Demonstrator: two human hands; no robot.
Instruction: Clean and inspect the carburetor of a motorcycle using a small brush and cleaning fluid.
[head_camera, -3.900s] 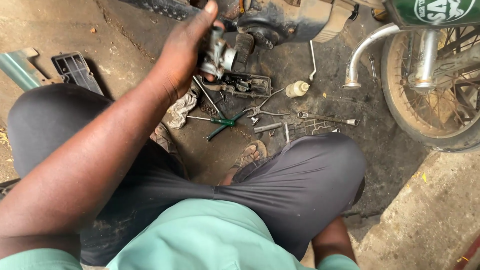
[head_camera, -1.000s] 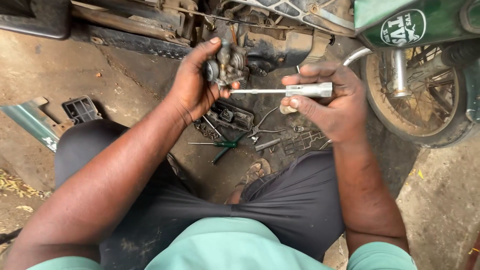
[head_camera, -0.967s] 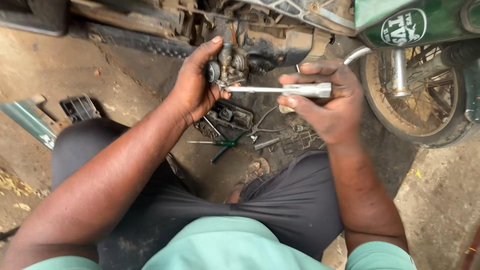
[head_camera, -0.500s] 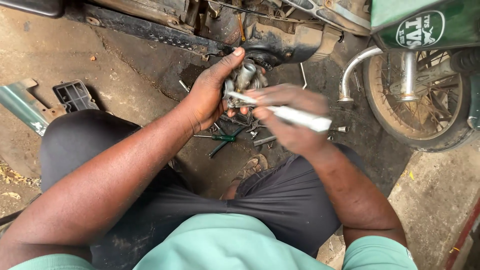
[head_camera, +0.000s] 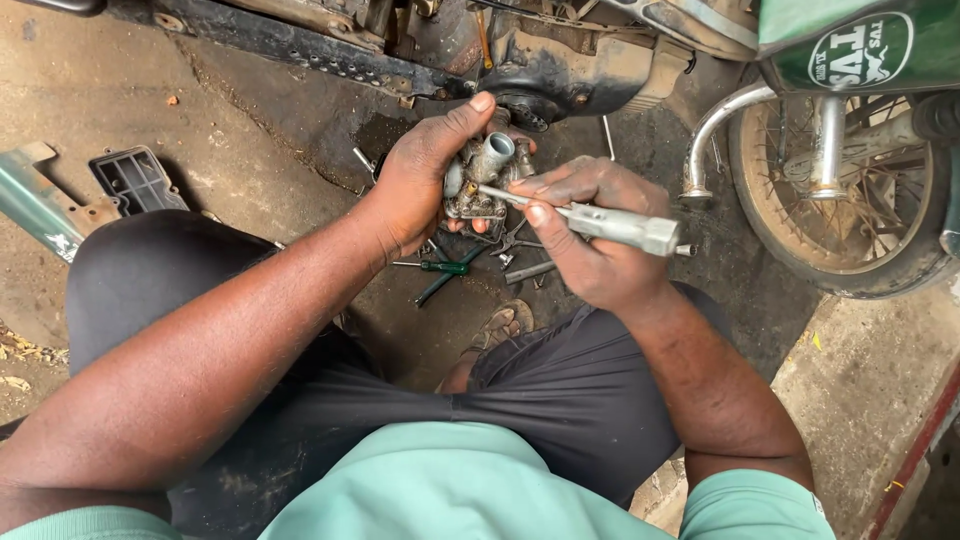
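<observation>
Head cam: left hand (head_camera: 420, 180) grips carburetor (head_camera: 480, 178) at 12 o'clock above the knees. Right hand (head_camera: 590, 240) closed around silver tube-handled tool (head_camera: 610, 225), tip on carburetor body. Green-handled screwdriver (head_camera: 445, 268) on ground just below; motorcycle wheel (head_camera: 840, 200) at 2 o'clock.

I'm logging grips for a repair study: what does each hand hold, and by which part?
The left hand wraps the carburettor body from its side; the right hand grips the metal tube-handled tool mid-shaft.

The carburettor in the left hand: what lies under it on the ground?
Below the carburettor, a green-handled screwdriver and loose metal tools lie on the oily ground. The left hand and right hand cover whatever lies directly beneath.
</observation>
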